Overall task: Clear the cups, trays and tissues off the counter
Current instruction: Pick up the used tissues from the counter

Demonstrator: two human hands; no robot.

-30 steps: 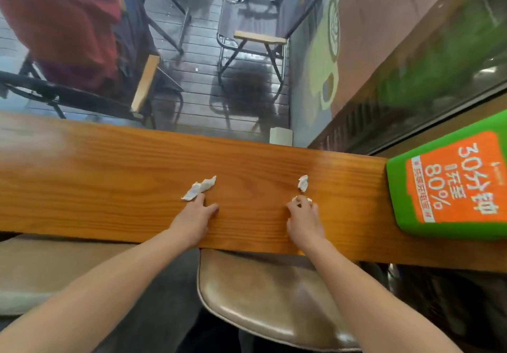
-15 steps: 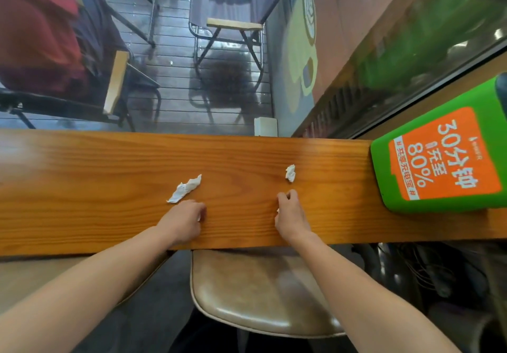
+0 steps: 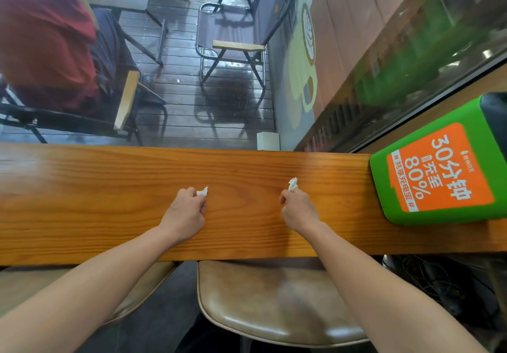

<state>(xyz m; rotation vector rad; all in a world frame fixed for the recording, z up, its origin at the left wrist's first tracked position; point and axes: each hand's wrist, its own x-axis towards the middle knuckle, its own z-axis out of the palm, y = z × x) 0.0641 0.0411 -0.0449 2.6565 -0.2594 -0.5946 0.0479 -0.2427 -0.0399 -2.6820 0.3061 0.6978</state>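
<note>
Both my arms stretched forward over the wooden worktop (image 3: 109, 188), left hand (image 3: 186, 210) curled around a crumpled tissue (image 3: 202, 192), right hand (image 3: 299, 210) pinching another tissue scrap (image 3: 292, 184)

Long orange-brown wooden counter (image 3: 109, 201) spans the view. Left hand (image 3: 184, 212) rests mid-counter, fingers curled around a small crumpled white tissue (image 3: 202, 192). Right hand (image 3: 299, 210) lies just right of centre, fingertips pinching a second crumpled white tissue scrap (image 3: 293, 184). Green box with orange label (image 3: 439, 166) sits at the counter's right end. Tan padded stool seat (image 3: 274, 303) below the near edge.
</note>
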